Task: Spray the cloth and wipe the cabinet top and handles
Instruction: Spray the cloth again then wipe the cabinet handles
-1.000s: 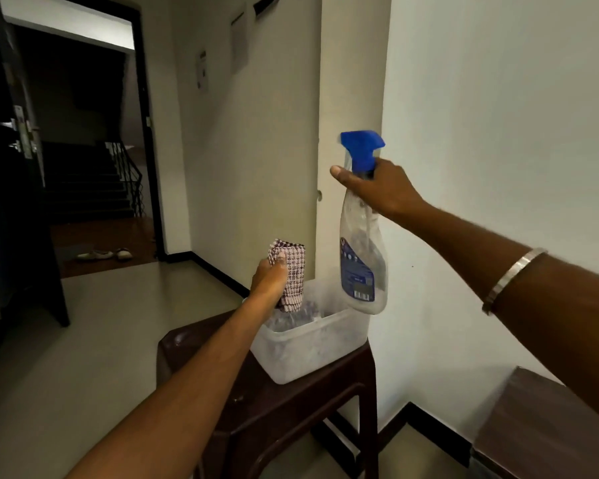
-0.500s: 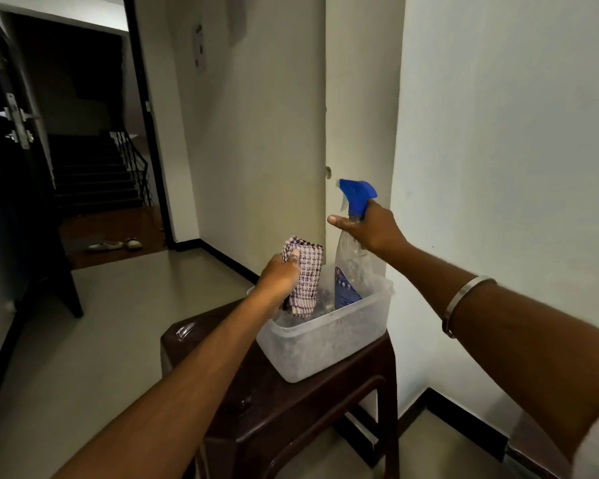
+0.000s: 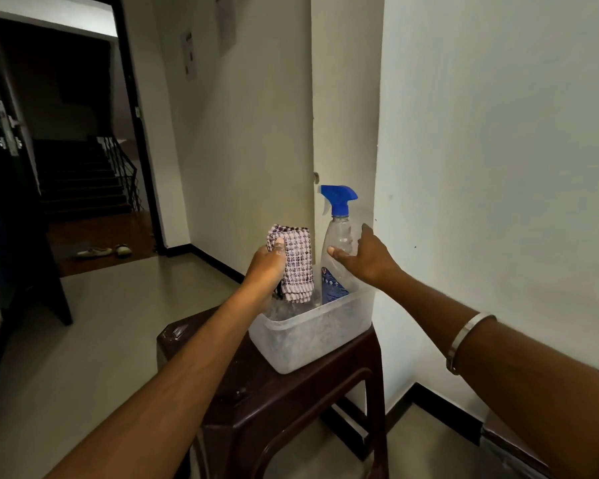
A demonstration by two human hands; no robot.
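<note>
Two hands reach over a translucent plastic tub (image 3: 312, 344). The left hand (image 3: 267, 266) grips a folded pink-and-white checked cloth (image 3: 294, 267) above the tub. The right hand (image 3: 363, 259), fingers straightened, touches the side of a clear spray bottle with a blue trigger head (image 3: 338, 236), which stands upright in the tub. The tub sits on a dark brown plastic stool (image 3: 274, 402) beside a white wall (image 3: 498, 167).

Cloth (image 3: 296, 262) white with small dark-red/maroon check pattern. Spray bottle (image 3: 338, 257) clear, blue trigger head, blue label low down. Tub (image 3: 312, 337) translucent white. Bench (image 3: 274, 406) dark brown, glossy. Walls white, skirting black. Floor pale grey. Bangle (image 3: 465, 338) on right wrist silver.
</note>
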